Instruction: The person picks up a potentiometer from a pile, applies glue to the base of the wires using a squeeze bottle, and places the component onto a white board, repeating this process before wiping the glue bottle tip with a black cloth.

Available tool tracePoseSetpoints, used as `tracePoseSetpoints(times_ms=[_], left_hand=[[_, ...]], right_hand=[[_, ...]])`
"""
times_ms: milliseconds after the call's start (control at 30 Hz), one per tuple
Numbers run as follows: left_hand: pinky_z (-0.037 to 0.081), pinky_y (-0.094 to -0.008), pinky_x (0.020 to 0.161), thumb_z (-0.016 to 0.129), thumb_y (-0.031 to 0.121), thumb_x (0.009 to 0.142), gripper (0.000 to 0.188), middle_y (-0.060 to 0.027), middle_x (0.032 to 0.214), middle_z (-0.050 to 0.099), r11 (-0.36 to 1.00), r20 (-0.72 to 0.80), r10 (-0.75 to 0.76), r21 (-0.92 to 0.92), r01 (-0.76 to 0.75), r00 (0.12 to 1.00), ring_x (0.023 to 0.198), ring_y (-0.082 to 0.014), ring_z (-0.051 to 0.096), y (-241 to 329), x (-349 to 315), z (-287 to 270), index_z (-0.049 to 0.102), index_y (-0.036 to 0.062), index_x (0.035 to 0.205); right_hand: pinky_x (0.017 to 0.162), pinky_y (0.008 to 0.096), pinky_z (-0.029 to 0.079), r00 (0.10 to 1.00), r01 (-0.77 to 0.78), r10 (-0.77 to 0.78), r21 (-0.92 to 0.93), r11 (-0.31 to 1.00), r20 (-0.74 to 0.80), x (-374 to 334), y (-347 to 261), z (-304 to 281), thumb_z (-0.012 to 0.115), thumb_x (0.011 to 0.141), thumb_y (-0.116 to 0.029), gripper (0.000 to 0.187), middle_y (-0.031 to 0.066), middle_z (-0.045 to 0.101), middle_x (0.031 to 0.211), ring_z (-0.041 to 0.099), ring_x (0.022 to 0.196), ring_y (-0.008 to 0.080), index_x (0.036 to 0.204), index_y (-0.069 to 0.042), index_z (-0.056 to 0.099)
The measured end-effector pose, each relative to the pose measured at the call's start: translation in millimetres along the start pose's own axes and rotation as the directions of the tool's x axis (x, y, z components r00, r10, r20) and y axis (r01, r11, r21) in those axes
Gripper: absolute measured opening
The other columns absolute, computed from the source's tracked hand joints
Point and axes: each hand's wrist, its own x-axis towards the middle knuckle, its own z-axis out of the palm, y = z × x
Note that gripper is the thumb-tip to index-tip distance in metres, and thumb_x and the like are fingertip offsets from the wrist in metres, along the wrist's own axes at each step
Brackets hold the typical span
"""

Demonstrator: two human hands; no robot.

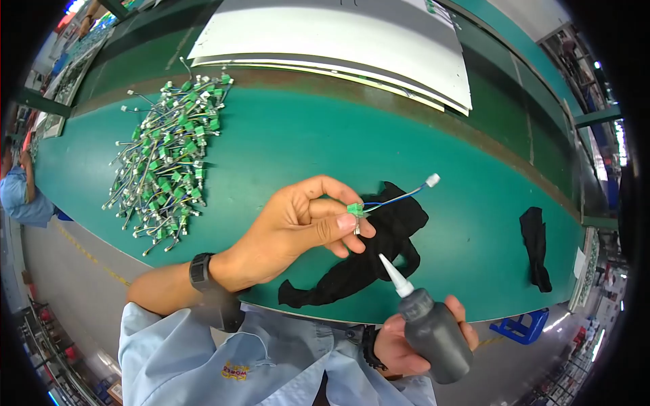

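I have left hand (294, 227) raised centre, thumb and fingers pinching | right hand (398, 348) lower, fingers curled in grip | left forearm (169, 287) slanting inward

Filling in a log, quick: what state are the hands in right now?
Left hand: closed, pinching a green connector between thumb and fingers.
Right hand: closed around a dark bottle.

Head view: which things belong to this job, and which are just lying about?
Apparently in use: green wired connector (left hand); dark bottle (right hand); probably the connector pile.
Apparently lying about: crumpled black cloth; black cloth at right; white sheets.
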Motion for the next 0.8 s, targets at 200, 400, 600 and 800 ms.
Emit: tracePoseSetpoints(times_ms=[200,400,600,800], left_hand=[[0.05,-0.0221,0.065,0.057,0.012,0.092,0.021,-0.0151,0.097,0.066,0.979,0.053,-0.176,-0.1,0.18,0.983,0.08,-0.0143,0.065,-1,0,1,0.049,0.0032,0.11],[0.051,-0.0214,0.066,0.057,0.011,0.092,0.02,-0.0151,0.101,0.064,0.972,0.074,-0.173,-0.15,0.183,0.982,0.083,-0.0146,0.065,-8,-1,-3,0.049,0.0032,0.109],[0.052,-0.0216,0.068,0.057,0.01,0.092,0.02,-0.014,0.099,0.065,0.956,0.085,-0.221,-0.176,0.233,0.972,0.082,-0.0149,0.066,-6,-1,-1,0.049,0.003,0.108],[0.053,-0.0219,0.066,0.057,0.011,0.092,0.021,-0.0139,0.095,0.065,0.956,0.091,-0.242,-0.151,0.253,0.966,0.08,-0.0157,0.066,-4,-2,2,0.049,0.0028,0.109]], right_hand=[[0.079,0.0341,0.047,0.997,0.04,-0.036,-0.057,0.998,0.065,-7,2,0,0.029,0.097,-0.047,0.062,0.0175,0.035,0.126,0.054,0.105,0.033,0.127,0.008,0.032],[0.075,0.034,0.049,0.986,0.164,-0.164,-0.052,0.985,0.007,-1,8,9,0.029,0.098,-0.042,0.056,0.0194,0.034,0.126,0.057,0.1,0.0352,0.128,0.005,0.034],[0.073,0.0322,0.05,0.979,0.155,-0.129,-0.162,0.975,0.16,1,3,-3,0.029,0.098,-0.04,0.054,0.021,0.033,0.127,0.059,0.096,0.0359,0.13,0.003,0.033],[0.071,0.0319,0.05,0.983,0.127,-0.104,-0.148,0.981,0.153,-1,1,-1,0.029,0.099,-0.04,0.054,0.0211,0.032,0.127,0.059,0.096,0.0368,0.131,0.003,0.032]])
